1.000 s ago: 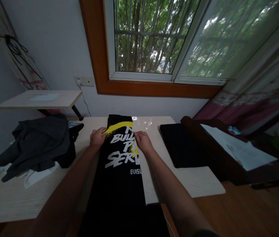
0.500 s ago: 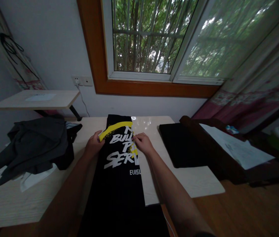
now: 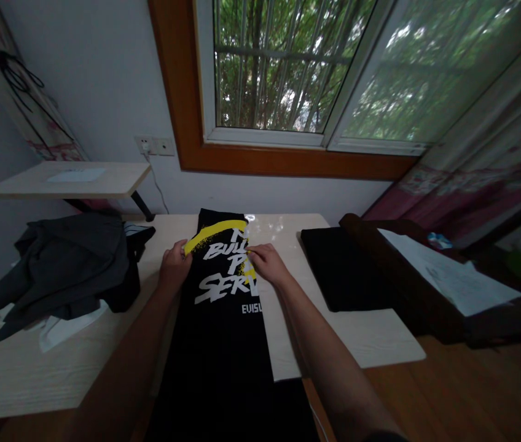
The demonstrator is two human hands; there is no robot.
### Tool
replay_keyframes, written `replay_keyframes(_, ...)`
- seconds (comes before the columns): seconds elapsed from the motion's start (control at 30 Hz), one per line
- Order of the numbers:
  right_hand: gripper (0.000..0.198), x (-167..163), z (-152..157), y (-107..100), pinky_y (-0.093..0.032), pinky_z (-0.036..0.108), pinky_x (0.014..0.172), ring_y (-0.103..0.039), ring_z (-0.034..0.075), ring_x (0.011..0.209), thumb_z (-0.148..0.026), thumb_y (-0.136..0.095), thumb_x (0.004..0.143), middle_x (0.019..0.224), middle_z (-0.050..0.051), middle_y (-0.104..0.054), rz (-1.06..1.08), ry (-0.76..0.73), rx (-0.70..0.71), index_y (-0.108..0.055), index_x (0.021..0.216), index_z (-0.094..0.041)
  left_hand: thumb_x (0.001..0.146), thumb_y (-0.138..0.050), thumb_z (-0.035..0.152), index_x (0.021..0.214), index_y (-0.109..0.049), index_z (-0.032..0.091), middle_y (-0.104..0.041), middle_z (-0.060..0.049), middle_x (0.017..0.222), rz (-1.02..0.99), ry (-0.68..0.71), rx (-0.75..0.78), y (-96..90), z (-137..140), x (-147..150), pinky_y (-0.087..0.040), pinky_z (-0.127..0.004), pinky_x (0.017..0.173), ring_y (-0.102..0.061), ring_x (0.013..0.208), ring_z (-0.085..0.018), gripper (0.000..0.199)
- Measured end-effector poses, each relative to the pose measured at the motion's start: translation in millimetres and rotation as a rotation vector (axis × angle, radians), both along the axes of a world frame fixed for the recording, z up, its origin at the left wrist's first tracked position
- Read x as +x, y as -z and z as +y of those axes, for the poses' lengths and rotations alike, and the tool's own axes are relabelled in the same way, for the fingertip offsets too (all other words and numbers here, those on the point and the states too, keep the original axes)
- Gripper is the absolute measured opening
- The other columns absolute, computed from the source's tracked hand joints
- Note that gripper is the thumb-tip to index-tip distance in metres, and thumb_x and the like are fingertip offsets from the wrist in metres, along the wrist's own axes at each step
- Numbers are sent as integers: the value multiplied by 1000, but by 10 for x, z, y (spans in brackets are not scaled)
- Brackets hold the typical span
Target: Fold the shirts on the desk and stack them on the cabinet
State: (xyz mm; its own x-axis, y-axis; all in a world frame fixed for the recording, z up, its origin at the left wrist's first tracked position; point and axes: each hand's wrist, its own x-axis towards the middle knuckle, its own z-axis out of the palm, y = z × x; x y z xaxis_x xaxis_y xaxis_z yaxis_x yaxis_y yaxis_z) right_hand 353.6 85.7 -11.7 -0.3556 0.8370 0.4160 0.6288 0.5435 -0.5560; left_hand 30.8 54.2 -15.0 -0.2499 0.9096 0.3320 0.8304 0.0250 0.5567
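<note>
A black T-shirt (image 3: 219, 331) with white lettering and a yellow arc lies folded into a long strip on the pale wooden table, its near part hanging over the front edge. My left hand (image 3: 176, 264) is closed on the left edge of the shirt, beside the end of the yellow arc. On the opposite edge, next to the lettering, my right hand (image 3: 267, 262) pinches the fabric between thumb and fingers. The print is cut off along the right fold.
To the left, a heap of dark grey and white clothes (image 3: 71, 264) lies beneath a small raised shelf (image 3: 67, 179). A flat black folded cloth (image 3: 343, 270) rests at the table's (image 3: 380, 337) right, beside a dark brown piece of furniture bearing a paper sheet (image 3: 449, 276). A window is behind.
The view has shifted slightly. Both hands keep their hold on the shirt's edges, with hardly any movement; the right fingers sit a little higher along the edge.
</note>
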Motion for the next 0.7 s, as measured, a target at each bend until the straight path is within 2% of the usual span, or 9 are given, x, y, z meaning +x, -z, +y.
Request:
replay_keyframes(0.13,30,9,-42,-39,-45,32,93,-68,20,94,-31,-53,97,94,1,-79,67,-24,-45,-81,90,-25,83,-58,28,132,-58,22,-64,-3,83,7,8,-49,-44,-24,35,-48,-35,82,-62,84,-24,49)
replay_keyframes(0.23,32,8,-58,-55,-46,32,91,-68,20,91,-32,-54,97,87,2,-79,94,-21,-60,-80,82,-24,81,-59,26,133,-56,24,-61,-1,80,6,38,-77,-46,-33,35,-48,-33,77,-62,81,-22,52)
replay_keyframes(0.37,37,-6,-44,-55,-45,33,94,-70,20,89,-36,-49,101,89,3,-79,59,2,-21,-81,87,-23,84,-58,29,133,-56,23,-62,-2,85,-18,50,-41,-9,-7,1,-48,-34,80,-61,83,-23,50)
replay_keyframes(0.5,39,-23,-40,-68,-43,34,98,-70,20,94,-39,-44,104,102,4,-79,33,-14,-2,-80,103,-24,87,-56,33,132,-58,21,-64,-5,91,-16,43,0,25,27,-28,-48,-36,86,-61,89,-25,47)
replay_keyframes(0.57,37,-26,-54,-81,-44,35,99,-69,21,99,-38,-45,103,109,4,-78,40,-7,-12,-78,110,-25,88,-55,35,132,-57,21,-64,-5,90,-19,41,-1,22,24,-25,-48,-35,84,-61,86,-24,47)
replay_keyframes(0.63,35,-21,-72,-91,-45,34,97,-68,21,99,-38,-46,101,109,3,-79,55,8,-36,-79,109,-25,87,-55,36,133,-57,22,-63,-2,86,-34,45,-25,5,6,-12,-48,-33,79,-61,79,-21,48)
replay_keyframes(0.7,35,-11,-86,-93,-47,33,93,-68,21,95,-38,-49,100,99,3,-80,70,6,-66,-81,98,-25,86,-58,36,134,-56,24,-61,0,80,-41,57,-57,-16,-16,2,-47,-31,74,-60,74,-19,50)
